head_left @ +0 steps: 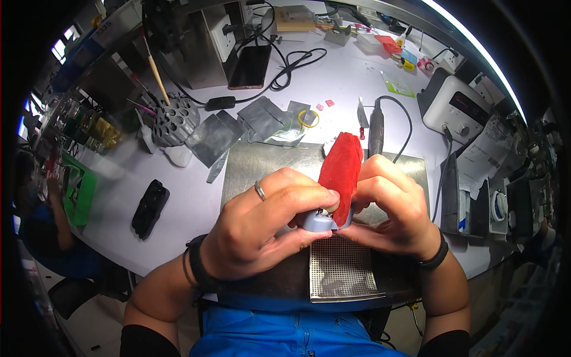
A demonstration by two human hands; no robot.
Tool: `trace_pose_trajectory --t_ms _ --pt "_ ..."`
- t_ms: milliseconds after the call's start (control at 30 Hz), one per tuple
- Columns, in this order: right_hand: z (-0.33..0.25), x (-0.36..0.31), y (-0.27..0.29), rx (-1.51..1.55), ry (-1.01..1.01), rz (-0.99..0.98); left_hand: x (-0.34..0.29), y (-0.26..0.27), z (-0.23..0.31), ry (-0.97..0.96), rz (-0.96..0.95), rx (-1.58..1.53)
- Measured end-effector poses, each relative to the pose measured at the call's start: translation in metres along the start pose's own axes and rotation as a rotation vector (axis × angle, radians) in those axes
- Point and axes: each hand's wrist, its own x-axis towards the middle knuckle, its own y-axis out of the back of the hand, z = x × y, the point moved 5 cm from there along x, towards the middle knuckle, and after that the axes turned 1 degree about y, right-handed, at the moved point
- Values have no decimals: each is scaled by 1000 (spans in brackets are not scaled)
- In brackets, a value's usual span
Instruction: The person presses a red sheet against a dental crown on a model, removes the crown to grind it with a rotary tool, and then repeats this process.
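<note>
A long, faceted red piece (342, 169), narrowing at its far end, stands up between my hands above a metal plate. At its lower end is a small light-grey plastic-looking part (319, 222); whether the two are joined cannot be seen. My left hand (256, 223), with a ring on one finger, is closed on the grey part, its thumb and a fingertip pressing in from the left. My right hand (392, 205) is closed on the right side, with fingers against the red piece and the thumb under the grey part. Fingers hide much of the grey part.
The metal plate (250, 169) and a perforated metal sheet (345, 273) lie below my hands. Beyond are a pen-shaped corded handpiece (376, 128), grey pouches (217, 135) and a tool holder (176, 119). A control box (455, 107) stands right; a black case (150, 209) lies left.
</note>
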Motion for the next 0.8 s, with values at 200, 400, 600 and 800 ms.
trace_pose_trajectory --t_ms 200,400,600,800 --pt "2 0 1 -17 -17 -21 -1 -5 -1 95 16 -48" --pt "-2 1 1 -45 13 -22 0 -2 4 25 -7 9" --pt "3 -1 -1 -25 -23 -15 0 -3 -2 160 -20 -77" --pt "5 -2 -4 -18 2 6 -1 -5 -3 73 0 -6"
